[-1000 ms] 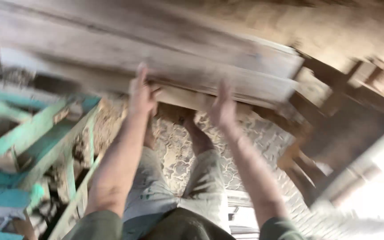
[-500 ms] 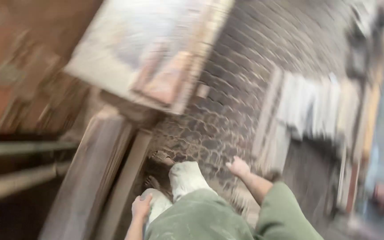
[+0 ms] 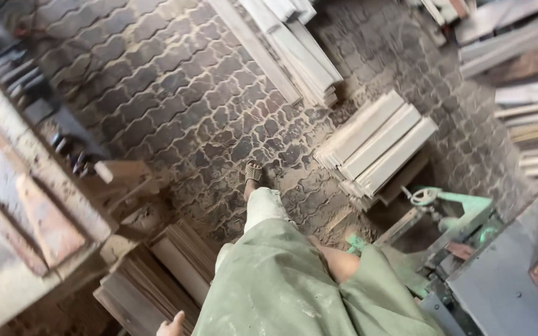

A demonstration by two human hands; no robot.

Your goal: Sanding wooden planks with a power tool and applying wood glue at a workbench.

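Observation:
My left hand (image 3: 170, 325) shows only as a few fingers at the bottom edge, beside a stack of dark wooden boards (image 3: 157, 280); nothing is visible in it. Of my right arm only the bare forearm (image 3: 340, 261) shows below the green sleeve, and the hand itself is hidden. My leg in pale trousers steps forward, with a sandalled foot (image 3: 253, 172) on the dusty paved floor (image 3: 175, 93). A stack of pale planks (image 3: 375, 143) lies just right of the foot.
More pale planks (image 3: 294, 43) lie further ahead, and long boards (image 3: 530, 124) are piled at the right. A green machine (image 3: 449, 218) with a grey metal table (image 3: 505, 274) stands at lower right. A dusty workbench (image 3: 7, 186) with wooden offcuts runs along the left.
A second ago both hands pressed against a wide plank. They have let go and dropped to my sides, and the view has swung round to the paved floor.

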